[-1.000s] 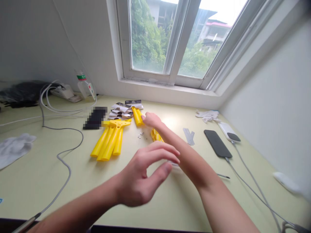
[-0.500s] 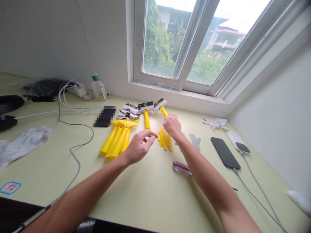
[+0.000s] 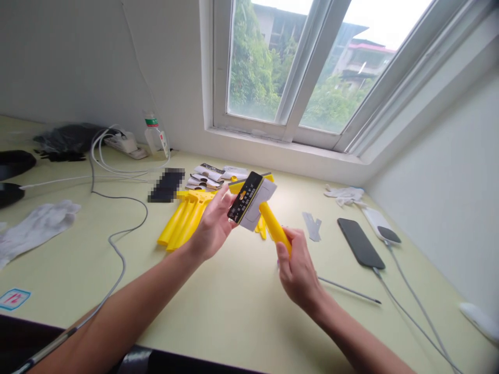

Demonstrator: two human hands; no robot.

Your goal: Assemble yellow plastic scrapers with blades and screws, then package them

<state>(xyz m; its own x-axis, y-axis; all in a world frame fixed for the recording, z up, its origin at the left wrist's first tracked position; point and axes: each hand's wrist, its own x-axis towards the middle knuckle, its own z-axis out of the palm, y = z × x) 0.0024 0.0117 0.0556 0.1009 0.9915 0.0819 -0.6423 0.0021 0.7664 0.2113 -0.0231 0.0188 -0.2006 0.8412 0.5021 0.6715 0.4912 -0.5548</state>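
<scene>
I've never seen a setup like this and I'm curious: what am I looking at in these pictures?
There is no machine here, just a person's two bare hands. Every picture comes from one camera on their head, looking forward and down. The right hand holds a yellow handle, with a printed card sleeve at its far end; the left hand is at the sleeve's edge. On the table lie yellow-handled pieces, flat grey plates and a dark phone.

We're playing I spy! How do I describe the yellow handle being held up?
Below the window is a pale table. Over it, the right hand grips the yellow handle. Black-and-white card sits at its top, unlike the yellow pile lying to the left.
</scene>
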